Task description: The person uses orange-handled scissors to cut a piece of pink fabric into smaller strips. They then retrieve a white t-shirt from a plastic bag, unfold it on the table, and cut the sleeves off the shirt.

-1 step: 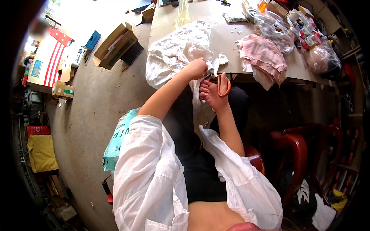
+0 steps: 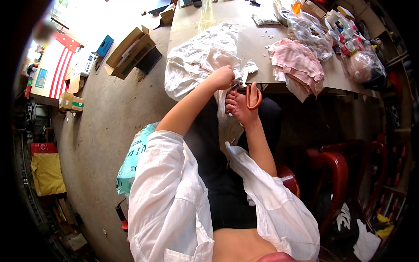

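Note:
A bunched white cloth (image 2: 198, 54) lies over the near left part of the table, and a strip of it hangs past the edge. My left hand (image 2: 224, 78) is closed on this cloth close to the table's front edge. Just below and to the right, my right hand (image 2: 240, 107) is turned palm up with its fingers curled. It holds scissors with orange handles (image 2: 259, 99), the loops standing out by the thumb. The blades are mostly hidden between the hands and the cloth, so whether they touch the fabric is unclear.
Crumpled pink cloth (image 2: 299, 65) drapes over the table (image 2: 257, 52) edge to the right, beside clear plastic bags (image 2: 312, 37) of small items. A dark red wooden chair (image 2: 334, 168) stands at right. Left are an open cardboard box (image 2: 131, 50) and a turquoise package (image 2: 134, 157).

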`<state>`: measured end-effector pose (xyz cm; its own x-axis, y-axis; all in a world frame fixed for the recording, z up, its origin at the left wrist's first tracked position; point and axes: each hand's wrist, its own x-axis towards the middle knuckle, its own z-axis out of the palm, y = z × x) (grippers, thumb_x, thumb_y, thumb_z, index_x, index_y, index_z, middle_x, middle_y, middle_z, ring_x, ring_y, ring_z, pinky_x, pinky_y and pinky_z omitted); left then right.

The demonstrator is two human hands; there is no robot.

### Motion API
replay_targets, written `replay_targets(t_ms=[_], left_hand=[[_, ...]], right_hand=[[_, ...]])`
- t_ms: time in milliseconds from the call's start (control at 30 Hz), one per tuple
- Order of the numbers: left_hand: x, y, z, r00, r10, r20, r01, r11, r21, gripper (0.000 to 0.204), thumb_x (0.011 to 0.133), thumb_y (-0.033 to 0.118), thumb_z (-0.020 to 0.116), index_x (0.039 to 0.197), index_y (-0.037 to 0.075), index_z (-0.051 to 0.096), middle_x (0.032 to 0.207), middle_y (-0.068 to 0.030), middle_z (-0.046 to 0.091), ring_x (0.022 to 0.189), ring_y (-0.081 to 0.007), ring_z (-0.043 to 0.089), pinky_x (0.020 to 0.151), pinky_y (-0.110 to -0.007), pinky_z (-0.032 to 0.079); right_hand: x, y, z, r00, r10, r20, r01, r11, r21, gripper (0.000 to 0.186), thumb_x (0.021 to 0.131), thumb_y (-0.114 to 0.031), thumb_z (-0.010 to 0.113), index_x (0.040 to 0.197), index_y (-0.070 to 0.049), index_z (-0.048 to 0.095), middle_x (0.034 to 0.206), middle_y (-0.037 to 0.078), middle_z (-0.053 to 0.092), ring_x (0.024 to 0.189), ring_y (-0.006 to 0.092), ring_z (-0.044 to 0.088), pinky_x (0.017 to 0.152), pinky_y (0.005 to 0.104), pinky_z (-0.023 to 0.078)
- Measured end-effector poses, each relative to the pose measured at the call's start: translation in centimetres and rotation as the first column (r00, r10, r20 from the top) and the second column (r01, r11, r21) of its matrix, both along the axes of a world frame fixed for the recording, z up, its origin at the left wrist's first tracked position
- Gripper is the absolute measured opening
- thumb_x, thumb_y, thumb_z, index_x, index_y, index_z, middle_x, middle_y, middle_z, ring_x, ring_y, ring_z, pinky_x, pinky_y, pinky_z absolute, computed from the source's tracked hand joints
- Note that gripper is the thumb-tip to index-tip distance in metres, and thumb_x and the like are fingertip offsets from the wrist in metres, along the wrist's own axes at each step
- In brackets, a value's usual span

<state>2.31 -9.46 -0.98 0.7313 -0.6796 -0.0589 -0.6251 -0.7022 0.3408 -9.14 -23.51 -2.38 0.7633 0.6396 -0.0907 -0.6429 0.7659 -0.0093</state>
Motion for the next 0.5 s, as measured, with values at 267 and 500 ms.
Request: replay_targets(t_ms=[267, 500], left_hand=[[0.3, 0.8, 0.7, 0.981, -0.127, -0.148, 0.122, 0.992, -0.043, 0.013, 0.075, 0.014, 0.064, 0.073, 0.001, 0.064, 0.114, -0.0240, 0.056, 0.096, -0.0380, 0.057, 0.082, -0.043, 0.046], [-0.3, 1.2, -0.2, 0.991, -0.127, -0.050, 0.122, 0.989, -0.088, 0.018, 0.074, 0.011, 0.063, 0.074, -0.004, 0.055, 0.104, -0.0244, 0.057, 0.094, -0.0398, 0.056, 0.080, -0.042, 0.046]], right_hand=[[0.9, 0.4, -1.1, 0.998, -0.012, -0.065, -0.001, 0.981, -0.195, 0.073, 0.075, -0.083, 0.040, 0.078, -0.011, 0.039, 0.065, -0.004, 0.033, 0.053, 0.0078, 0.032, 0.044, 0.0187, 0.027], [0.3, 1.6, -1.7, 0.998, -0.053, -0.020, 0.035, 0.856, -0.516, 0.064, 0.081, -0.078, 0.038, 0.070, -0.015, 0.038, 0.057, -0.006, 0.031, 0.044, 0.0066, 0.030, 0.038, 0.0188, 0.022]])
